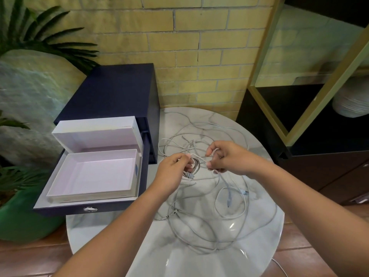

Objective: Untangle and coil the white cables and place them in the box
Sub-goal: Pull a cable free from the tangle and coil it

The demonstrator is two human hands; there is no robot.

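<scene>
Nearby, the open box sits in a drawer beside tangled cables.

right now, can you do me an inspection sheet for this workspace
surface: round marble table, cables spread across it
job's things: white box open and empty in the pulled-out drawer, lid standing behind it
clutter: nothing seen
hands: left hand grips a small coil; right hand pinches a strand
cables: tangled white cables, loose loops, none boxed yet
surroundings: dark cabinet, brick wall, potted plant, shelf unit
</scene>
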